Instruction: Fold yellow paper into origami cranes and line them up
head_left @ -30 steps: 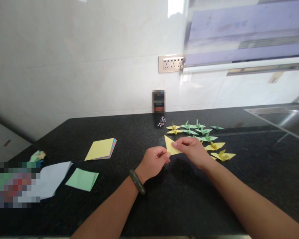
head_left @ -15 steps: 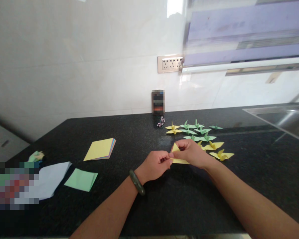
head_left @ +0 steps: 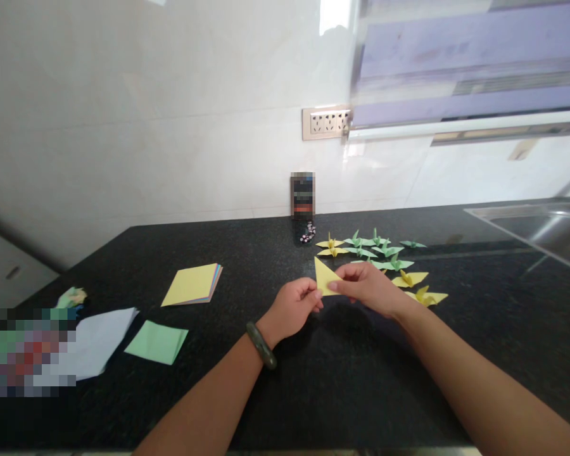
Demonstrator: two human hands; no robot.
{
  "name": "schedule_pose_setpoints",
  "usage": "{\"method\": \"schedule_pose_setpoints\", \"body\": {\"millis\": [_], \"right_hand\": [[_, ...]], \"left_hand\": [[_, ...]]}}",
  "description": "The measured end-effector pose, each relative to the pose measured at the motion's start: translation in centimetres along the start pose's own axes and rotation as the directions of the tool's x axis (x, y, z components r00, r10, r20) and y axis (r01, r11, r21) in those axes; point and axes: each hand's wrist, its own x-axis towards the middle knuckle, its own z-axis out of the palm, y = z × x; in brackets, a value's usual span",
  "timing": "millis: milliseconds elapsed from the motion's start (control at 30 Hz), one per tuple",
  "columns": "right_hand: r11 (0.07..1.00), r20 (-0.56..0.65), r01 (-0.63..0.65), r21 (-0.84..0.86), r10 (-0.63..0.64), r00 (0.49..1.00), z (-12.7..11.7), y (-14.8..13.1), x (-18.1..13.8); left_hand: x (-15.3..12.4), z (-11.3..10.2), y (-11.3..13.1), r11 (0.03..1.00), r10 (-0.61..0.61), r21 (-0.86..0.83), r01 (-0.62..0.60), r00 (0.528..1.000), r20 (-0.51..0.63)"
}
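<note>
A sheet of yellow origami paper (head_left: pixel 325 278), folded to a triangle, is held up over the dark counter with one point upward. My left hand (head_left: pixel 296 308) pinches its lower left corner between thumb and fingers. On the other side, my right hand (head_left: pixel 367 288) grips the right edge, thumb in front and fingers behind. A dark green bangle (head_left: pixel 261 346) circles my left wrist. Just beyond my right hand stand folded paper cranes, several green (head_left: pixel 387 251) and several yellow (head_left: pixel 407 278); my hand and forearm partly cover some of them.
A stack of coloured paper (head_left: pixel 192 285) lies left of my hands. Nearer are a folded green sheet (head_left: pixel 156 342) and a white sheet (head_left: pixel 99 342). At the wall are a small blurred box (head_left: pixel 303 196) and a beaded string (head_left: pixel 308 233). A metal sink (head_left: pixel 551 231) is far right.
The yellow paper has turned, and now shows a flat triangle with its point up. Both hands have risen slightly, and my right fingers have shifted to its right edge.
</note>
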Motion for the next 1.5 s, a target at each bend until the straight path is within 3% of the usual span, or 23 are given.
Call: {"method": "schedule_pose_setpoints", "body": {"millis": [133, 300, 433, 567, 800, 1500], "right_hand": [[0.992, -0.081, 0.054, -0.114, -0.063, 0.995, 0.8, 0.1, -0.1], [0.995, -0.062, 0.095, 0.012, -0.095, 0.994, 1.5, 0.1, -0.1], [0.983, -0.095, 0.067, 0.169, -0.052, 0.994, 1.5, 0.1, 0.0], [0.975, -0.061, 0.059, 0.216, -0.047, 0.997, 1.5, 0.3, 0.0], [0.971, -0.023, 0.050, 0.232, -0.046, 0.999, 1.6, 0.4, -0.1], [0.949, 0.027, 0.013, 0.316, -0.023, 0.999, 1.5, 0.8, 0.0]], "left_hand": [[0.3, 0.0, 0.0, 0.980, -0.086, -0.188, 0.062, 0.989, -0.120], [0.3, -0.1, -0.3, 0.953, -0.133, -0.289, 0.087, 0.981, -0.142], [0.3, -0.1, -0.6, 0.961, -0.088, -0.273, 0.054, 0.990, -0.113], [0.2, -0.1, -0.4, 0.973, -0.053, -0.226, 0.034, 0.996, -0.077], [0.1, -0.1, -0.3, 0.987, -0.001, -0.163, -0.005, 0.999, -0.042], [0.3, -0.2, -1.2, 0.961, 0.007, -0.275, 0.000, 1.000, 0.024]]}}
